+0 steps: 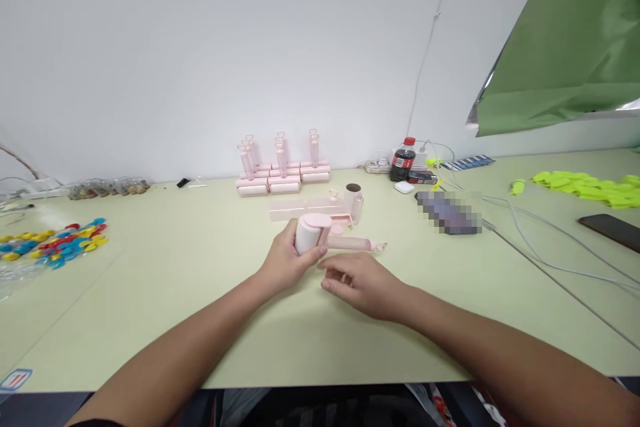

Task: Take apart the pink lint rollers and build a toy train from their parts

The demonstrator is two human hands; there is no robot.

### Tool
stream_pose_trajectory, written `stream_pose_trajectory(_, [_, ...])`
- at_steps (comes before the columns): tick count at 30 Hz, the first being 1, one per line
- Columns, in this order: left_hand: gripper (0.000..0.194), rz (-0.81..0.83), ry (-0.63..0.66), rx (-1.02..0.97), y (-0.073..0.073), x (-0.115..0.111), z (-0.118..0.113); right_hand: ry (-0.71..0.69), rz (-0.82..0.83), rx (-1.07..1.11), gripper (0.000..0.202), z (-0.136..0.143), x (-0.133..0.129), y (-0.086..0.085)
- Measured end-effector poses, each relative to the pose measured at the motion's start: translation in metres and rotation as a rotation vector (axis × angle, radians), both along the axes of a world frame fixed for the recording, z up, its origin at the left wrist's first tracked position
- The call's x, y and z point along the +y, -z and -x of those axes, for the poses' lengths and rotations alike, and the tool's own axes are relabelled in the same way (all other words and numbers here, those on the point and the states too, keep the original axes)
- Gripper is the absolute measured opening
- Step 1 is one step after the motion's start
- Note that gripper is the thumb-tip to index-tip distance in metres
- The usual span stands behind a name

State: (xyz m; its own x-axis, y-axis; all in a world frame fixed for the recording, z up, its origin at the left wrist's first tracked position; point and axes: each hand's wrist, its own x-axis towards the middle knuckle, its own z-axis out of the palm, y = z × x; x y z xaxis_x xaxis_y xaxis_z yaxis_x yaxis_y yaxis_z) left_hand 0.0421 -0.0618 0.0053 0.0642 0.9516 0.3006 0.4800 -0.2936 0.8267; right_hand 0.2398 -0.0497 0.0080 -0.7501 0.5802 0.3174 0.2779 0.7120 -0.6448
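Observation:
My left hand (287, 259) is wrapped round a pink and white roller device (309, 233), held above the table. A clear pink tube (350, 243) with a heart-shaped end sticks out from the device to the right. Just right of it and lower, my right hand (367, 285) has its fingers curved and apart, with nothing between them. Behind the hands lie clear pink rectangular cases (289, 210), a roll with a brown core (353, 191) and a small upright clear pink tube (357, 207). Several finished-looking pink devices (284, 180) stand by the wall with their tubes upright.
A cola bottle (403, 161), a white square case (404, 187) and a blurred dark device (449, 212) are at the right, near white cables. Farther right lie a black phone (611, 230) and yellow-green pieces (590, 187). Colourful pieces (70, 243) lie at the far left.

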Motion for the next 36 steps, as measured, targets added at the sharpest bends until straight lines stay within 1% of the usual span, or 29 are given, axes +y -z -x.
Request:
stream_pose_trajectory(1, [0.042,-0.024,0.017,0.050,0.002,-0.001,-0.001,0.008,-0.155,0.046,0.012,0.000,-0.004,-0.005])
stream_pose_trajectory(3, [0.037,-0.067,0.072,0.127,0.006,-0.004,-0.007,0.046,-0.423,0.187,0.009,0.000,-0.008,-0.015])
stream_pose_trajectory(4, [0.034,-0.078,0.107,0.154,0.008,-0.005,-0.010,0.077,-0.523,0.232,0.008,0.000,-0.008,-0.019])
stream_pose_trajectory(5, [0.030,-0.085,0.139,0.178,0.010,-0.006,-0.014,0.101,-0.589,0.247,0.012,-0.001,-0.007,-0.023])
stream_pose_trajectory(6, [0.028,-0.089,0.166,0.200,0.012,-0.007,-0.017,0.112,-0.620,0.236,0.016,-0.002,-0.005,-0.026])
stream_pose_trajectory(8, [0.026,-0.100,0.215,0.237,0.015,-0.007,-0.020,0.093,-0.600,0.164,0.018,-0.005,-0.001,-0.030])
stream_pose_trajectory(10, [0.029,-0.107,0.259,0.266,0.018,-0.006,-0.020,0.050,-0.540,0.087,0.014,-0.008,0.001,-0.030])
stream_pose_trajectory(12, [0.033,-0.115,0.285,0.282,0.019,-0.004,-0.017,0.023,-0.502,0.037,0.015,-0.010,0.001,-0.029])
stream_pose_trajectory(15, [0.035,-0.112,0.282,0.317,0.020,-0.004,-0.012,-0.011,-0.466,0.038,0.020,-0.011,-0.001,-0.027])
stream_pose_trajectory(20, [0.034,-0.128,0.317,0.394,0.020,-0.004,-0.011,-0.023,-0.428,0.025,0.018,-0.008,-0.005,-0.024])
stream_pose_trajectory(22, [0.034,-0.173,0.320,0.400,0.020,-0.005,-0.013,-0.026,-0.410,-0.002,0.016,-0.006,-0.007,-0.024])
stream_pose_trajectory(26, [0.028,-0.355,0.299,0.418,0.025,-0.006,-0.017,-0.043,-0.362,-0.065,0.012,-0.005,-0.011,-0.024])
stream_pose_trajectory(28, [0.027,-0.417,0.299,0.440,0.027,-0.006,-0.017,-0.039,-0.360,-0.096,0.010,-0.005,-0.012,-0.024])
stream_pose_trajectory(32, [0.027,-0.452,0.330,0.474,0.029,-0.004,-0.016,-0.020,-0.388,-0.136,0.009,-0.005,-0.013,-0.023])
stream_pose_trajectory(36, [0.023,-0.458,0.371,0.465,0.027,-0.002,-0.015,0.000,-0.391,-0.137,0.010,-0.005,-0.012,-0.021])
